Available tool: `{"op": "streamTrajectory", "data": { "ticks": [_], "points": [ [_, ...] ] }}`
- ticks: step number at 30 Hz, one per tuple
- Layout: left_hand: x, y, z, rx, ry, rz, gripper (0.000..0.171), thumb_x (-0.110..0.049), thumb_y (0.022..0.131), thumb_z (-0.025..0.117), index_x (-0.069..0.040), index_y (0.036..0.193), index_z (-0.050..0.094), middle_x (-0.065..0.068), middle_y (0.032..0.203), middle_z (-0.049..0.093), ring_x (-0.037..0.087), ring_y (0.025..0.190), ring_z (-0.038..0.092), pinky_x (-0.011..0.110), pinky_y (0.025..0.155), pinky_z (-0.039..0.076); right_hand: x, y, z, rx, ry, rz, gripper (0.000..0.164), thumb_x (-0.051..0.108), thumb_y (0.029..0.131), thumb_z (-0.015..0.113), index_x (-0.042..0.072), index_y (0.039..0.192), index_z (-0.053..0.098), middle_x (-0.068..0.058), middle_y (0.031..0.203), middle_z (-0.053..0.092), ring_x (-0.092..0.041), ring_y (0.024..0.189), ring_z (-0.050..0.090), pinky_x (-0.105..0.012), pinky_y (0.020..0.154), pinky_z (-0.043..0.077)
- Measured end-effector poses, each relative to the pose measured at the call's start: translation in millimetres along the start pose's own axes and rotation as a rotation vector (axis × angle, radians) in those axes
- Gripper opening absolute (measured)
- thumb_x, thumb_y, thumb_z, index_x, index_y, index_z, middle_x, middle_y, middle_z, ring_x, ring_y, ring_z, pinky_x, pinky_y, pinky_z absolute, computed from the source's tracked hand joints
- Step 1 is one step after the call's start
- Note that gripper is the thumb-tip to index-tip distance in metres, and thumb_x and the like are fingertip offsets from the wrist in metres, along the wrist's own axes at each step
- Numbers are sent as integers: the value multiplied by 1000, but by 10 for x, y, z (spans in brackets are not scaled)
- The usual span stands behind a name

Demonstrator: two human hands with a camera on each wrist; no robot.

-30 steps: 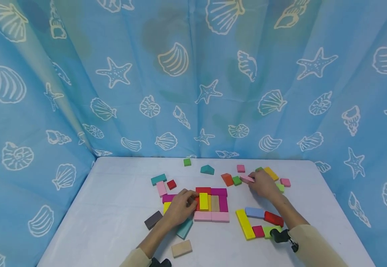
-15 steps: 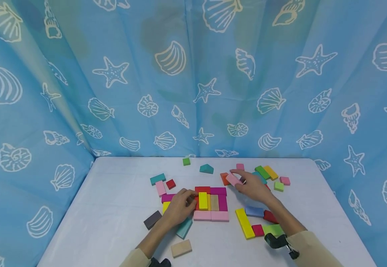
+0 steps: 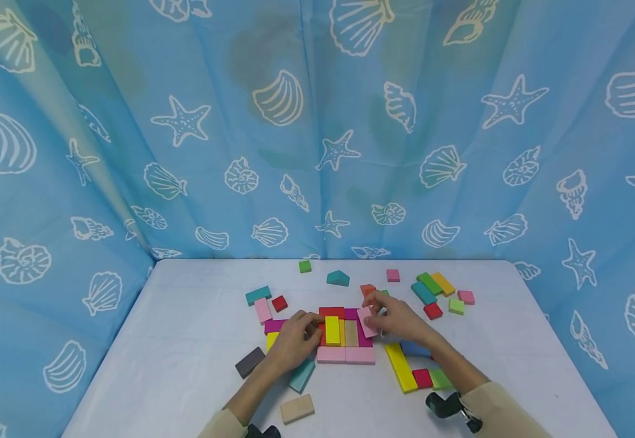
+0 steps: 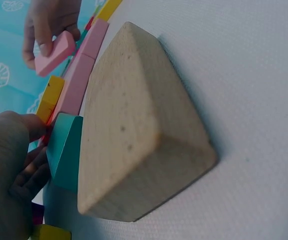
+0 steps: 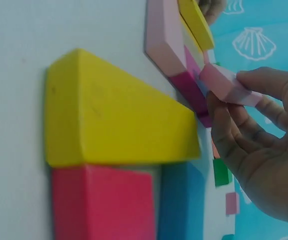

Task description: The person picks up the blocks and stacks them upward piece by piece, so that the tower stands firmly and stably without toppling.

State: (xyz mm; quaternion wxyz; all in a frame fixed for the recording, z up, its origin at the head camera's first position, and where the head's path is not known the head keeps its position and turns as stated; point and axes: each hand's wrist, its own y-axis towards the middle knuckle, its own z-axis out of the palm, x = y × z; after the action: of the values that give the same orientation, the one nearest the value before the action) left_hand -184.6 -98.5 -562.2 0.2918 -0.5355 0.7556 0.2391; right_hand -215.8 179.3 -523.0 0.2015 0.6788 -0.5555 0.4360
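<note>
My right hand [image 3: 402, 321] pinches a pink block [image 3: 367, 321] between thumb and fingers. It is tilted above the right side of a flat block arrangement; in the right wrist view the pink block [image 5: 229, 86] hangs over a magenta block [image 5: 190, 92]. My left hand [image 3: 295, 342] is at the arrangement's left side, its fingertips against a mostly hidden red block [image 3: 322, 333]; its grip there is unclear. The arrangement also has a yellow block [image 3: 332, 331] on top, a plain wood block [image 3: 351, 333], a red block [image 3: 331, 312] behind and two pink blocks [image 3: 331, 354] in front.
A teal block [image 3: 302, 376], plain wood block [image 3: 297, 409] and dark grey block [image 3: 250, 362] lie near the left forearm. Right of the arrangement lie a long yellow block [image 3: 401, 368] and red block [image 3: 422, 378]. Several loose blocks, including an orange one [image 3: 368, 290], lie farther back.
My right hand has carried the pink block leftward and nearer from the back right, to over the arrangement's right side. The left hand stays in place.
</note>
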Motion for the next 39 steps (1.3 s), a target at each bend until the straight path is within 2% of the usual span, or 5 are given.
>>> {"op": "streamTrajectory", "data": {
  "ticks": [4, 11, 21, 28, 39],
  "points": [
    [2, 0, 2, 0, -2, -2, 36, -28, 93, 72, -22, 128, 64, -6, 110, 61, 6, 88, 58, 17, 80, 53, 40, -10, 85, 13, 15, 25, 39, 24, 86, 80, 19, 117, 58, -4, 100, 61, -21, 82, 62, -32, 73, 57],
    [-12, -3, -3, 2, -7, -7, 37, -28, 93, 72, -22, 128, 64, -6, 110, 61, 6, 88, 58, 17, 79, 53, 62, 21, 161, -17, -16, 55, 37, 27, 85, 81, 18, 115, 60, -2, 97, 62, -19, 82, 60, -30, 71, 55],
    [-22, -2, -19, 2, -7, -7, 36, -27, 93, 72, -22, 128, 64, -6, 110, 61, 6, 88, 58, 18, 80, 53, 46, 80, 169, -9, -61, 56, 27, 25, 87, 81, 18, 108, 65, 0, 95, 60, -18, 83, 58, -29, 71, 54],
    [-12, 6, -15, 11, -5, -10, 36, -28, 94, 71, -22, 129, 64, -6, 111, 61, 6, 89, 58, 17, 80, 52, 61, 83, 173, -5, -95, 62, 26, 25, 86, 81, 18, 107, 68, 0, 95, 60, -18, 83, 58, -28, 70, 54],
    [0, -8, -13, 8, -5, 3, 37, -29, 95, 70, -21, 131, 63, -6, 111, 61, 6, 90, 58, 17, 81, 52, 66, 90, 179, 2, -89, 92, 25, 24, 85, 82, 18, 105, 69, -2, 93, 60, -20, 82, 58, -29, 67, 53]
  ]
}}
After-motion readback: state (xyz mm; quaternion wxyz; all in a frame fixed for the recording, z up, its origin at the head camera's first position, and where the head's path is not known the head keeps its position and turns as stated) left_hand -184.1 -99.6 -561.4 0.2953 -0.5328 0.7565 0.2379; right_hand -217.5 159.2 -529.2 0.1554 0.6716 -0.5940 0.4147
